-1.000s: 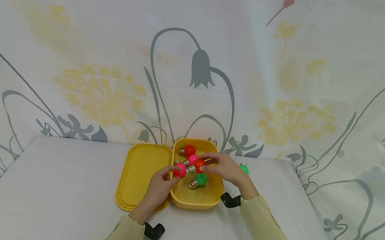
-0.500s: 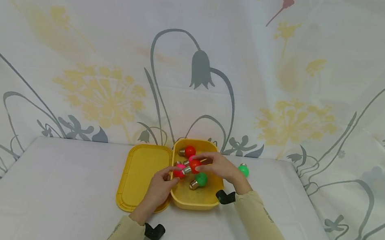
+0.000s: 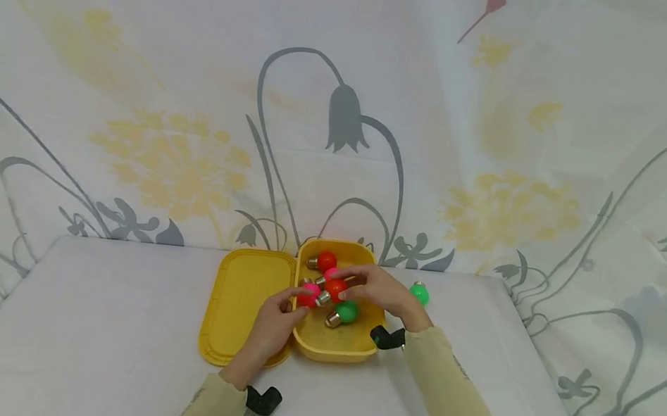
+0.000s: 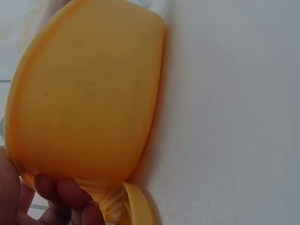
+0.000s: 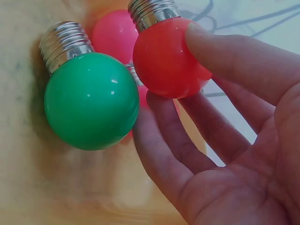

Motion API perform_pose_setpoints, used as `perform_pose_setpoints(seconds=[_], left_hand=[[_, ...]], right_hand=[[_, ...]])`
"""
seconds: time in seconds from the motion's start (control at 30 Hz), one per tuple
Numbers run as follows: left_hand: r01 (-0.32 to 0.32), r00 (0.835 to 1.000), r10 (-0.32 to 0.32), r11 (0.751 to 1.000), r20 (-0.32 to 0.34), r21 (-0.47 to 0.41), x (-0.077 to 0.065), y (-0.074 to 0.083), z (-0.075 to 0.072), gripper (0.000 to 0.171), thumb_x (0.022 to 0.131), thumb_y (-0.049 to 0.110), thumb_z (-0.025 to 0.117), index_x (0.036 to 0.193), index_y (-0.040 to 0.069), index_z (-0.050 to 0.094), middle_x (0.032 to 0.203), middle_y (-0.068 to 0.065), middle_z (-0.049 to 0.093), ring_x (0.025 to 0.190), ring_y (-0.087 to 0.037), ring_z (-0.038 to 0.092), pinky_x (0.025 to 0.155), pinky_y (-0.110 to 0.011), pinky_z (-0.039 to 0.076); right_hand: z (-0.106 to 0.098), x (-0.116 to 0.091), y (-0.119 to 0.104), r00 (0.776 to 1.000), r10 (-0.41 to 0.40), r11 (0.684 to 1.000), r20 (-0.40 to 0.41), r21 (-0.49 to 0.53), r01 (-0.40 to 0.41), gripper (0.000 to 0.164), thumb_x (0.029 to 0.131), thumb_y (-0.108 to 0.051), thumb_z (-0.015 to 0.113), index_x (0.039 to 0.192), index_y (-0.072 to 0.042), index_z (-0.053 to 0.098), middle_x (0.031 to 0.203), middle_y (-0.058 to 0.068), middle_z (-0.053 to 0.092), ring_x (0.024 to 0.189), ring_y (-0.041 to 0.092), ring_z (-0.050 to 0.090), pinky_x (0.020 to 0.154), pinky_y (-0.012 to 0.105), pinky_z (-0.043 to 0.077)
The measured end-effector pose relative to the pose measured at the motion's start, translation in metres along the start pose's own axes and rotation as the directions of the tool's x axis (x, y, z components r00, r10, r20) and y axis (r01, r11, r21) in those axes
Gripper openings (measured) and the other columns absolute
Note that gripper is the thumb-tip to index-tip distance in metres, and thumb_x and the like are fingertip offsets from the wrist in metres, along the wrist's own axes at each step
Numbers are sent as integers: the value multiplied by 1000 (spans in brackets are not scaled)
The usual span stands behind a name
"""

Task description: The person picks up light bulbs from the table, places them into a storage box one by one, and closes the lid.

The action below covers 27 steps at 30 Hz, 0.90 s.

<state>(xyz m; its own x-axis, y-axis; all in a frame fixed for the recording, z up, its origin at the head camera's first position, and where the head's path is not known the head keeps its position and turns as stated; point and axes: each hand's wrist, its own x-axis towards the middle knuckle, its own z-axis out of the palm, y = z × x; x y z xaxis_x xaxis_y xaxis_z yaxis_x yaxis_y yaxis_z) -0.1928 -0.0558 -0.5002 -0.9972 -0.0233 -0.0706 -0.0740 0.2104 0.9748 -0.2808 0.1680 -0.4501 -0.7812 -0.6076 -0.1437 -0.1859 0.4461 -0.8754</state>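
My right hand [image 3: 384, 291] pinches the globe of a red light bulb [image 5: 168, 58] between thumb and fingers, over the yellow plastic box [image 3: 335, 356]. Its silver screw base points toward the left hand in the head view. Under it in the box lie a green bulb [image 5: 91, 101], a pink bulb [image 3: 310, 296] and another red bulb [image 3: 327, 260]; a second pink bulb [image 3: 331, 274] is partly hidden by the fingers. The left hand [image 3: 273, 326] grips the box's left rim, its fingertips overlapping the nearer pink bulb; curled fingers [image 4: 70, 197] lie against the outer wall.
A yellow lid [image 3: 246, 306] lies flat against the box's left side. Another green bulb [image 3: 420, 293] rests on the white tablecloth [image 3: 117, 334], right of the box. Behind the table hangs a flower-printed curtain [image 3: 211, 77].
The right hand has carried the red bulb left, toward the left hand, and slightly down. The left hand has kept its place at the box rim.
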Motion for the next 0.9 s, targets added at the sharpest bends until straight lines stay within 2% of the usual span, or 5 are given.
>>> perform_pose_setpoints(seconds=[0.17, 0.47, 0.9], left_hand=[[5, 1000, -5, 1000, 14, 24, 0, -3, -3, 30, 94, 13, 66, 123, 14, 68, 75, -3, 42, 71, -19, 43, 55, -24, 31], [-1, 1000, 1, 1000, 16, 7, 0, -1, -2, 31, 93, 12, 66, 124, 12, 67, 75, -3, 42, 70, -19, 43, 55, -24, 32], [-13, 1000, 13, 1000, 20, 11, -1, -1, -2, 32, 93, 12, 66, 125, 12, 67, 75, -3, 43, 70, -19, 44, 55, -24, 33]], right_hand=[[1, 2, 1, 1000, 27, 1000, 2, -9, -27, 37, 90, -13, 69, 127, -14, 69, 120, 3, 67, 109, 23, 60, 99, 43, 46], [1, 3, 0, 998, 68, 996, 9, -62, -68, 35, 89, -10, 71, 124, -16, 71, 117, 1, 68, 106, 22, 60, 99, 43, 46], [1, 1, -3, 996, 91, 994, 17, -69, -89, 36, 85, -7, 74, 120, -13, 73, 117, 2, 69, 118, 28, 58, 106, 52, 37]])
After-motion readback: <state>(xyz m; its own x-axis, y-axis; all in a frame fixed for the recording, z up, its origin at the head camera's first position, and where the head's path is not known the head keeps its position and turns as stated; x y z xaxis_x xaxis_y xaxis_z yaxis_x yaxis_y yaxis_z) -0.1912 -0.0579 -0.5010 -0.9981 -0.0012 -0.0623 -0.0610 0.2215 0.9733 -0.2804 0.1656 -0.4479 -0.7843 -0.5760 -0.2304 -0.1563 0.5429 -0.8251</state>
